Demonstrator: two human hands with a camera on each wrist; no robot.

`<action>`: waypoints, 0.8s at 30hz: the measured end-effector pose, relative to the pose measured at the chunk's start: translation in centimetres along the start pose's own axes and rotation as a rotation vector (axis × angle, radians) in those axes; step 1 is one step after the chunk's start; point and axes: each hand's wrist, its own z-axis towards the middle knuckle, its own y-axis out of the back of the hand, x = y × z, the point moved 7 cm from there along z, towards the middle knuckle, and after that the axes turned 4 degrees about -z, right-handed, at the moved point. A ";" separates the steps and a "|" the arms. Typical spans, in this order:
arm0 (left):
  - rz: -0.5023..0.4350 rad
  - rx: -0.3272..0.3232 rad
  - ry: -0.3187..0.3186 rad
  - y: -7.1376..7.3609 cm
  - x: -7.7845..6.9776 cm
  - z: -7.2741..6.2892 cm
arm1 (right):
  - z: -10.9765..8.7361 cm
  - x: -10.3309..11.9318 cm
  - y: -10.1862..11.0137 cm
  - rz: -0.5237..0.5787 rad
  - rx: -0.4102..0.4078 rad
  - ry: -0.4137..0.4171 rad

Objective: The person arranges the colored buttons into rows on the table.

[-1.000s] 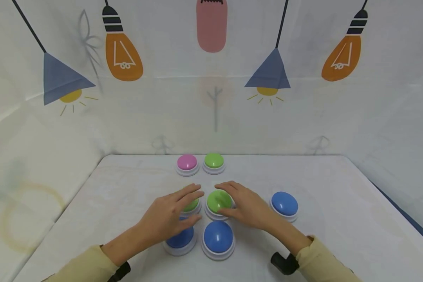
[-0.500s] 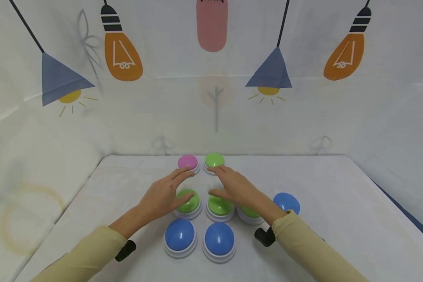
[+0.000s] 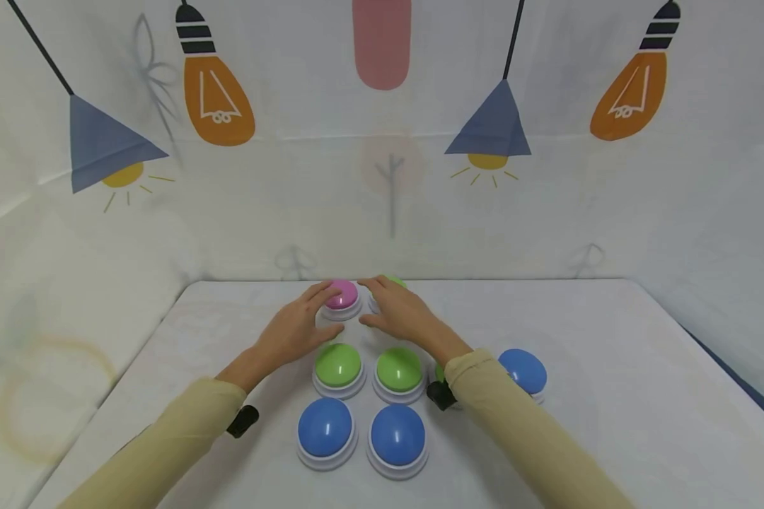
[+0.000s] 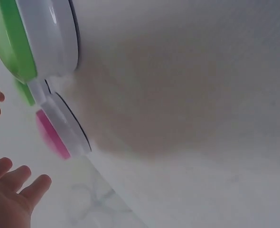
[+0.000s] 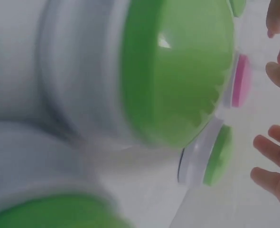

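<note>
In the head view my left hand (image 3: 291, 329) hovers just left of a pink push button (image 3: 344, 294), its fingers spread and holding nothing. My right hand (image 3: 402, 315) hangs over a green button (image 3: 396, 281) at the back, hiding most of it; its fingers are extended too. Both buttons have domed tops on white round bases. In the left wrist view the left fingers (image 4: 34, 191) are apart from the pink button (image 4: 53, 135). The right wrist view has the right fingers (image 5: 269, 151) clear of the far green button (image 5: 219, 156).
Nearer me are two green buttons (image 3: 338, 365) (image 3: 399, 370), with two blue buttons (image 3: 325, 427) (image 3: 397, 435) in front. The right sleeve (image 3: 516, 424) partly covers a third green button (image 3: 440, 372) and another blue button (image 3: 523, 371). A fabric wall (image 3: 280, 205) stands behind the white table (image 3: 229, 304).
Both hands have moved forward, from above the middle green buttons to the back pair. The buttons on the table keep their arrangement. The head view has tilted slightly.
</note>
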 end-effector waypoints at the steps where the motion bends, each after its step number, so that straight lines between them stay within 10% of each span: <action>1: -0.010 0.007 0.016 -0.1 0.3 0.2 | 0.4 0.2 0.0 -0.007 -0.001 0.004; 24: -0.093 0.247 0.323 -3.0 6.5 0.6 | 5.8 0.1 -3.3 -0.108 0.199 -0.137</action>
